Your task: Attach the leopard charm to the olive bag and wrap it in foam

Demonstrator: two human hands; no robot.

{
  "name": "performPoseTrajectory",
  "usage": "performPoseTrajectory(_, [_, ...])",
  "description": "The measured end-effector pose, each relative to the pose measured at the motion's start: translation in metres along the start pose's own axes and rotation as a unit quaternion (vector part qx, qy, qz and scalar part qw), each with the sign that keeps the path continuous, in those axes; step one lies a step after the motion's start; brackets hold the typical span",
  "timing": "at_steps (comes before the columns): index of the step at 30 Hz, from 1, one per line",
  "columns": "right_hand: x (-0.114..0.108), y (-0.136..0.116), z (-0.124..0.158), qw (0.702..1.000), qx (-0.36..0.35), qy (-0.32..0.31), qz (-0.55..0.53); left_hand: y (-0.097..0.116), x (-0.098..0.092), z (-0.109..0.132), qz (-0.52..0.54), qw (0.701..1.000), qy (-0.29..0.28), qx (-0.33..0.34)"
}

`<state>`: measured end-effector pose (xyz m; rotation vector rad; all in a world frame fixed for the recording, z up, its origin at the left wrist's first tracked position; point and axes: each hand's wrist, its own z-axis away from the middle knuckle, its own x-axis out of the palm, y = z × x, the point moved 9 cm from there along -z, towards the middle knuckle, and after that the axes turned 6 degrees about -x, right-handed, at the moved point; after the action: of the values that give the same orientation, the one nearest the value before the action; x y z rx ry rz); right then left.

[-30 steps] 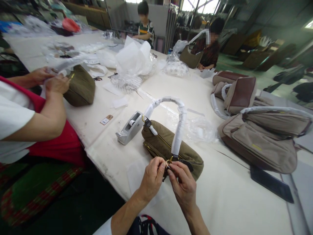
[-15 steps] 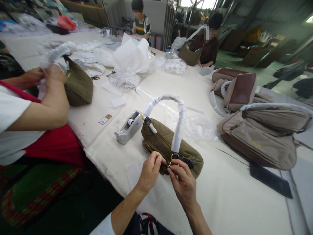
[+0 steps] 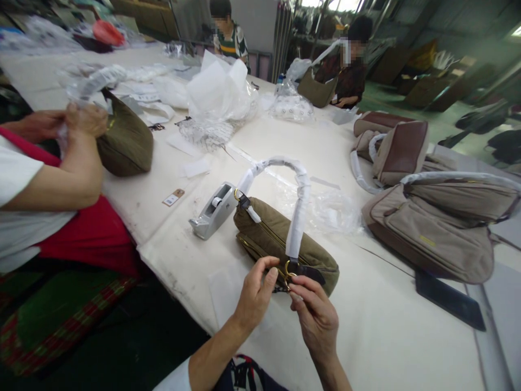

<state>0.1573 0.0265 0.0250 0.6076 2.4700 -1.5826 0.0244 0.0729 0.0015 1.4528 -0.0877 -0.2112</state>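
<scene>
An olive-green handbag lies on the table in front of me, its handle wrapped in white paper and arching up. My right hand pinches a small gold-coloured clasp just below the gold ring at the handle's near end. Beside it, my left hand rests close to the bag's near side, thumb and forefinger apart, with nothing visible between them. A dark piece hangs by the clasp, partly hidden by my fingers.
A grey tape dispenser stands left of the bag. Taupe bags and a dark flat phone-like object lie right. A cardboard tag and clear plastic are nearby. At left, a co-worker's hands handle another olive bag.
My left thumb and forefinger have parted from their pinch at the clasp. My right hand has shifted slightly right and down, still pinching. The co-worker's arms at left have moved slightly left.
</scene>
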Motion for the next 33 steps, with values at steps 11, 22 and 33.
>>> performPoseTrajectory(11, [-0.015,0.001,-0.002,0.989,0.128,0.071,0.020,-0.017,0.035,-0.010,0.254,0.947,-0.113,-0.161])
performPoseTrajectory(22, [-0.007,-0.053,-0.003,0.947,-0.111,0.029,0.301,-0.012,0.032,-0.007,0.255,0.950,-0.082,-0.159])
performPoseTrajectory(33, [-0.007,-0.054,-0.009,0.920,-0.072,0.002,0.386,0.000,0.021,-0.003,0.130,0.988,-0.058,-0.061])
